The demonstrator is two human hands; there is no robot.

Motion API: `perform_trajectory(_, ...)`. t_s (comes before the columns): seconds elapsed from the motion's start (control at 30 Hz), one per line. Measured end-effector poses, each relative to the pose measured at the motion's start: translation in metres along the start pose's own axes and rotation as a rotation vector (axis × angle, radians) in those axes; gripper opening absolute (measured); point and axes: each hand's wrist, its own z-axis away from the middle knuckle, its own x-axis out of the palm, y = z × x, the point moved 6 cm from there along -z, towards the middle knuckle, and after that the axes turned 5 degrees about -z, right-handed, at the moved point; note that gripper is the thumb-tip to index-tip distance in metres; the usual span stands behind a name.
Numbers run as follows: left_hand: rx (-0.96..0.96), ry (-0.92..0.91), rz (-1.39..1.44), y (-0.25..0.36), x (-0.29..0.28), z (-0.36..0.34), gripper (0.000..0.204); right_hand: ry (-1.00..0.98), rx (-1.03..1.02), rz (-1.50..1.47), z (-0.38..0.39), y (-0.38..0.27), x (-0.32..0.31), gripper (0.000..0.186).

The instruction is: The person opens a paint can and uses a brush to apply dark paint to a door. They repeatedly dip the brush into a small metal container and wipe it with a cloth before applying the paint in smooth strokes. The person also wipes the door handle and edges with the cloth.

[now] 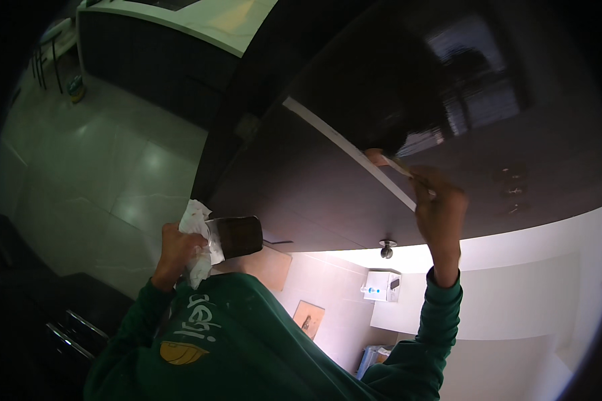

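Pointing its bristles at a white strip [338, 142] on the dark door [301, 180], the paintbrush [400, 166] sits pinched in the right hand [441, 204]; the left hand [178, 248] grips a dark container [239, 236] through crumpled white paper [196, 217].

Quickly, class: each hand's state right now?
Left hand: closed, holding crumpled white paper and a dark brown, straight-sided container.
Right hand: closed, holding a pale-handled brush.

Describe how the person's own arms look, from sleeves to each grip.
The left sleeve and right sleeve are long and green, each ending at the wrist in a matching cuff. The left grip and right grip are ungloved hands. No cables or printed markings show on the sleeves; the green top has pale lettering and a yellow, rounded emblem.
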Motion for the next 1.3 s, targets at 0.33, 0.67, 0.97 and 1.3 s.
perform_trajectory(0.33, 0.089, -0.067, -0.06, 0.005, 0.002, 0.0, 0.012, 0.064, -0.073, 0.138, 0.011, 0.001, -0.01, 0.016)
perform_trajectory(0.67, 0.001, 0.032, -0.089, 0.008, 0.006, 0.005, 0.014, 0.862, 0.367, -0.51, 0.113, 0.036, -0.078, 0.025)
perform_trajectory(0.97, 0.584, -0.121, -0.531, 0.02, -0.001, 0.004, 0.013, 0.653, 0.834, -1.079, 0.156, 0.065, 0.026, 0.024)
perform_trajectory(1.3, 0.035, -0.004, -0.169, 0.018, 0.006, 0.005, 0.014, 0.516, 0.829, -1.895, 0.172, 0.04, 0.131, 0.031)
